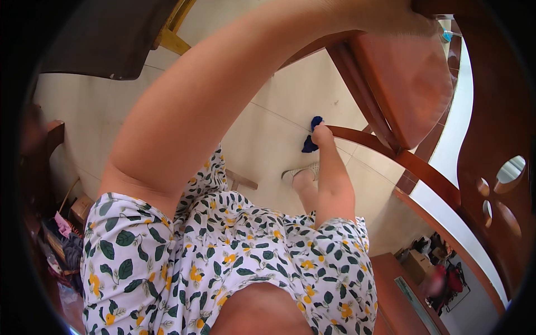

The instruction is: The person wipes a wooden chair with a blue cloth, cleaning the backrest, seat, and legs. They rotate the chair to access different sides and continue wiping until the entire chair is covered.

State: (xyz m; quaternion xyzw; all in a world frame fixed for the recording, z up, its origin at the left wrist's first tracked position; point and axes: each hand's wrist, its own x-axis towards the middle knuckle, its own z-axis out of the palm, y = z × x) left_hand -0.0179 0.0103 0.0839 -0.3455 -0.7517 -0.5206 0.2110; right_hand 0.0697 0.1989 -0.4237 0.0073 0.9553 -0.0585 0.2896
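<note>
My right hand [323,135] is closed around a dark blue cloth [310,145] at the front tip of a curved, red-brown wooden armrest [433,178]. Parts of the cloth stick out above and below the fingers. My left arm reaches across the upper view to the top right, where my left hand [418,23] is blurred and partly hidden against the dark wood of the chair; its fingers cannot be made out. Below it lies the chair's glossy wooden seat [406,88]. The tall wooden backrest [481,138], with oval cut-outs, rises at the right.
Pale floor tiles [268,125] lie beneath, with my shoe [291,173] near the chair. A dark piece of furniture [104,37] stands at the upper left, beside yellowish wood [176,42]. Cloths [72,247] are piled at the left; a cardboard box [416,266] and bags sit lower right.
</note>
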